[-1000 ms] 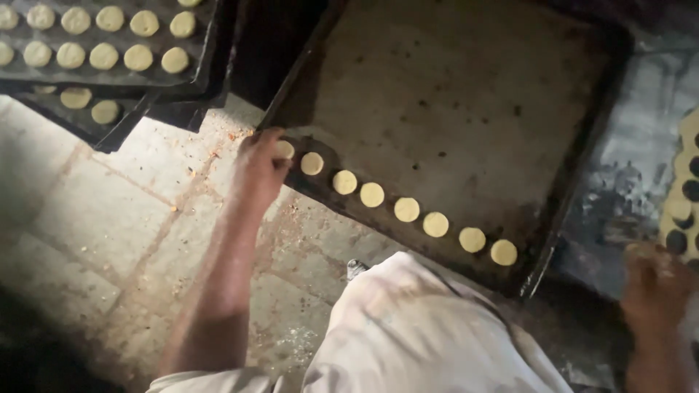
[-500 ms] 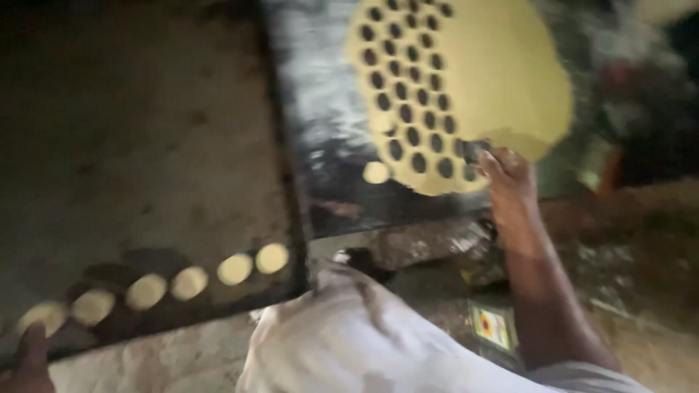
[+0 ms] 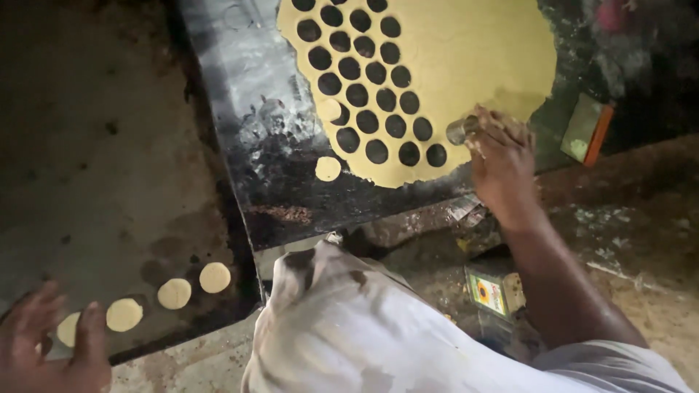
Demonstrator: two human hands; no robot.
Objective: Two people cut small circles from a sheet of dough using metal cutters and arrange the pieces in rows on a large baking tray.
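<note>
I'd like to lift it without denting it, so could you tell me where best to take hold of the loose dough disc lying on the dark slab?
Take the disc by its rim, probably from the left or near side. It lies flat and thin on the slab, apart from the sheet, so a low, sliding grip under the edge suits it; pinching from above would likely dent it.

We see a round metal cutter (image 3: 460,130) pressed upright on the lower right part of a rolled yellow dough sheet (image 3: 466,58), which lies flat and is riddled with rows of round holes. Two cut dough rounds (image 3: 328,168) lie just left of the dough sheet, one overlapping its edge, the other apart on the dark slab.
</note>
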